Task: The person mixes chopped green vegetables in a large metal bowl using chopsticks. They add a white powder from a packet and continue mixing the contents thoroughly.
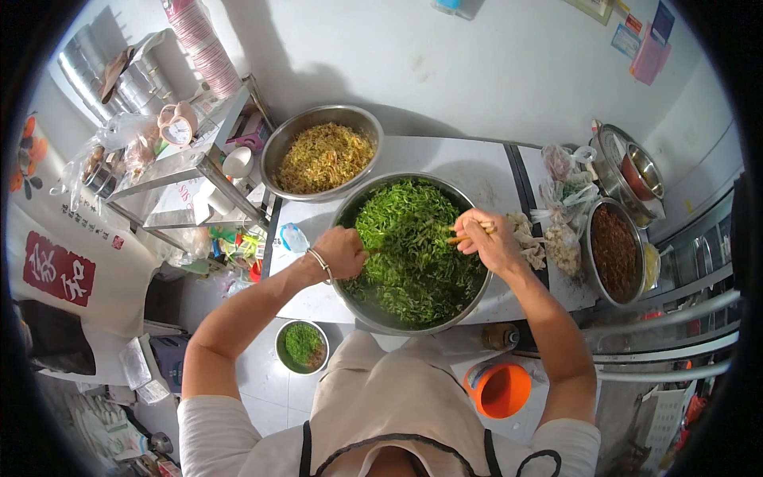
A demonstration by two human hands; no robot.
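Observation:
A large steel bowl [343, 296] full of chopped green leaves [413, 230] stands in front of me at the table's edge. My right hand [486, 241] is closed around wooden chopsticks [456, 238] at the bowl's right side; their lower ends are lost among the greens. Over the left rim, my left hand [343, 253], with a bracelet [319, 266] at the wrist, makes a fist. Whatever it grips is mostly hidden by the fingers. Behind, to the left, sits another steel bowl [274, 176] holding a yellowish shredded mix [326, 159].
On the right are a bowl of dark brown food [613, 254], bagged goods [563, 248] and stacked pans [628, 171]. A metal shelf [199, 167] stands left. Below the table are a small bowl of greens [302, 346] and an orange bucket [499, 389]. A white wall [445, 71] closes the back.

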